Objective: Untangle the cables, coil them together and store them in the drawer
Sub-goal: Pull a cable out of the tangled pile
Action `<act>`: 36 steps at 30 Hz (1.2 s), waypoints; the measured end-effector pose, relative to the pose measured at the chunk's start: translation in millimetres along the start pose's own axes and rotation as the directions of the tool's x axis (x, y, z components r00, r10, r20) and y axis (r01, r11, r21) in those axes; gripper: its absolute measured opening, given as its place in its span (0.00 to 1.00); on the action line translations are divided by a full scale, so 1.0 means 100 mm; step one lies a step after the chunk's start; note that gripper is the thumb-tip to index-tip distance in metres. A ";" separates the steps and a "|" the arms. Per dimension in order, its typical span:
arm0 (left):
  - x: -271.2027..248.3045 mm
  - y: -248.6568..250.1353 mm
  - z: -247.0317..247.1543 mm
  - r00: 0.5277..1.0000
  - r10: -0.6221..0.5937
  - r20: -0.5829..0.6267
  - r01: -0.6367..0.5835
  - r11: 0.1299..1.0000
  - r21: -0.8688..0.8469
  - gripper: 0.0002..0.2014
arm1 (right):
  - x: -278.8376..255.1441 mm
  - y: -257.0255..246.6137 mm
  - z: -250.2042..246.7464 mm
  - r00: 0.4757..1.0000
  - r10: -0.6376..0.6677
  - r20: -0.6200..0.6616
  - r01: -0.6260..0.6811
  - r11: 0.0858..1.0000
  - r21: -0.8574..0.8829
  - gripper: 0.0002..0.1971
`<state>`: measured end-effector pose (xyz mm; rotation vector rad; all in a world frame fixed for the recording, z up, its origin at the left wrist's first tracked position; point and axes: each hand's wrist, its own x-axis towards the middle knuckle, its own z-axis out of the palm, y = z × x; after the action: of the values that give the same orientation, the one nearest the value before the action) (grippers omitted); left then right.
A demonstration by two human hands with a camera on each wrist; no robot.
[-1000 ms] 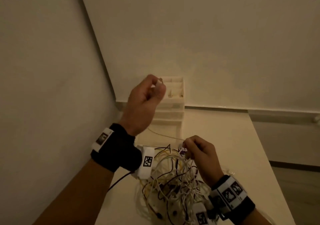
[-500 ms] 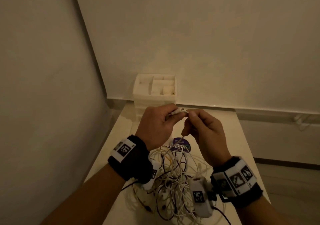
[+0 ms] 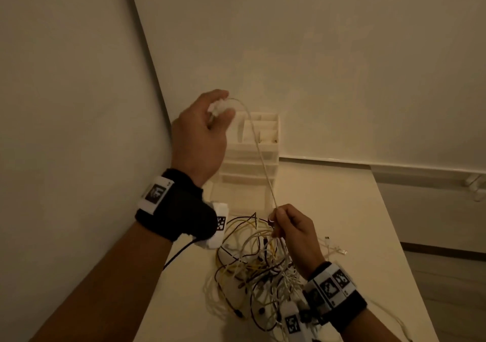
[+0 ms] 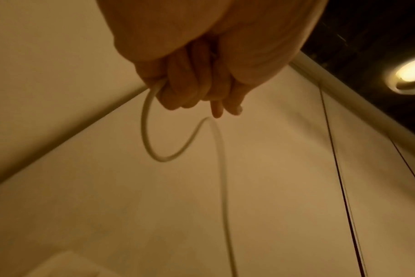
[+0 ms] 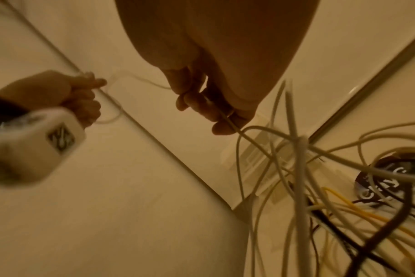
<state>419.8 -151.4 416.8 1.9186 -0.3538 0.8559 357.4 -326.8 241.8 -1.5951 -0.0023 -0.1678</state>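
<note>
Here, one white cable (image 3: 260, 154) runs taut between your two hands, above the tangle of cables (image 3: 257, 268). Your left hand (image 3: 202, 133) is raised, fingers curled round the cable's end; the left wrist view shows the cable (image 4: 149, 131) leaving your fist in a loose loop. Your right hand (image 3: 294, 231) is lower, just over the tangle, pinching the same cable between thumb and fingertips (image 5: 223, 127). Below the pinch it runs down into the heap.

The tangle lies on the bench (image 3: 342, 210): white, yellow and dark strands, crossed over one another. A few white ends (image 3: 336, 249) trail out to the right of your right hand.

The drawer unit (image 3: 252, 162) stands at the back of the bench, against the wall, behind your left hand. Its top tray is open, in compartments. Whether its drawers are open, the dim light does not let you tell.

A round dark object with lettering (image 5: 386, 180) lies under some strands.
</note>
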 end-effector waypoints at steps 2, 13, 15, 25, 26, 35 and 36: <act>-0.26 -0.03 0.04 0.982 0.033 0.183 -0.042 0.998 0.045 0.16 | 0.06 -0.08 -0.03 1.000 -0.005 -0.025 0.005 1.000 -0.008 0.15; -0.77 -0.13 0.48 0.908 0.098 0.407 -0.147 0.985 0.090 0.07 | 0.16 -0.80 -0.26 0.988 -0.082 0.131 0.068 0.991 0.111 0.15; -0.67 -0.06 0.49 0.920 0.113 0.376 -0.167 0.979 0.116 0.07 | 0.13 -0.79 -0.26 0.989 -0.098 0.115 0.080 0.985 0.151 0.15; 0.10 0.02 0.10 0.987 0.121 -0.103 -0.109 0.987 0.118 0.07 | 0.03 -0.19 -0.13 0.995 -0.051 0.087 0.044 0.996 0.082 0.15; 0.09 0.00 0.07 0.987 0.112 -0.111 -0.097 0.986 0.132 0.07 | 0.03 -0.16 -0.12 0.997 -0.037 0.068 0.031 0.996 0.089 0.15; -0.66 0.02 0.18 0.839 0.146 0.524 -0.197 0.980 0.042 0.17 | 0.16 -0.53 -0.10 0.996 -0.005 0.091 -0.010 0.987 0.159 0.15; -0.71 -0.01 0.23 0.819 0.141 0.556 -0.196 0.980 0.041 0.15 | 0.17 -0.61 -0.10 0.993 -0.019 0.117 -0.002 0.985 0.174 0.14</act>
<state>379.6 -178.5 360.1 2.2327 -0.8556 0.4092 366.2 -336.8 304.6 -1.4284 -0.1129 -0.0776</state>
